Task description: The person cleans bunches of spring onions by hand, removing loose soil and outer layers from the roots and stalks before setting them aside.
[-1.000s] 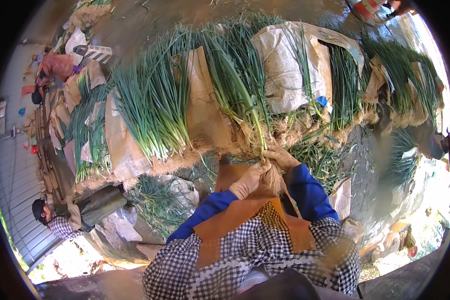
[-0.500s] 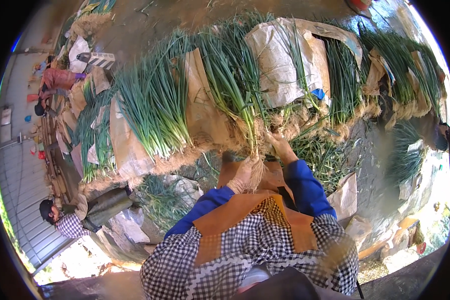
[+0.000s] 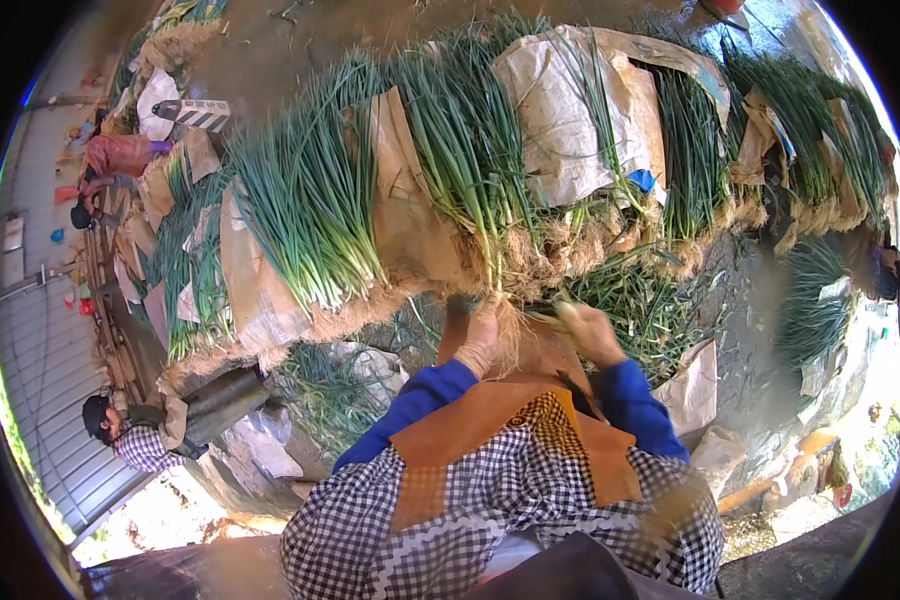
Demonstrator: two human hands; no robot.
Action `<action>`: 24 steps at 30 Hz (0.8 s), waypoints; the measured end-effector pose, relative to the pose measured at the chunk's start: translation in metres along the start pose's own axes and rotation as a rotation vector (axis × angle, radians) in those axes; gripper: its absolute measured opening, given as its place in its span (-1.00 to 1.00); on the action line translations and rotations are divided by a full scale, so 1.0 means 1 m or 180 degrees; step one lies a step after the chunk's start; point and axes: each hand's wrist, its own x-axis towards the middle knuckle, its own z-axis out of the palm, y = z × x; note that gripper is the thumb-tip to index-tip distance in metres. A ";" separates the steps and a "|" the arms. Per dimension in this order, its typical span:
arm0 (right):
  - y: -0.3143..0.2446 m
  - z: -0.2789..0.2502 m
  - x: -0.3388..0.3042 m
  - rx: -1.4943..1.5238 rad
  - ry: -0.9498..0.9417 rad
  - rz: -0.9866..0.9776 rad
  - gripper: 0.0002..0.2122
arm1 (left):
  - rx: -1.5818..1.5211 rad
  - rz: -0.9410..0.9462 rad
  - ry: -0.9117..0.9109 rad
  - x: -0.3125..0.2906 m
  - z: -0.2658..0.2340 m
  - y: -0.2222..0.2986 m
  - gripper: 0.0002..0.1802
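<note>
My left hand is closed around the lower ends of a few green onions, just above their pale, stringy roots. Their green leaves stretch away from me over the heap. My right hand is to the right of those roots, apart from the stalks. Its fingers are drawn together; whatever is between them is too small and blurred to name. Beyond my hands lies a long row of green onions, roots toward me, with brown and white sacking between the bunches.
Loose leaf trimmings lie right of my hands, and more trimmings lie to the left. A brown apron covers my lap. One co-worker is at the lower left, another person farther up. A striped board stands behind the row.
My right hand has come away from the green onions, moving down and to the right. My left hand keeps its grip, shifted slightly left. The co-worker at the lower left has moved a little.
</note>
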 end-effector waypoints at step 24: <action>-0.003 0.077 0.160 -0.3283 -0.0382 0.0042 -0.51 | 0.5683 0.0845 0.0494 -0.046 0.040 0.012 -0.61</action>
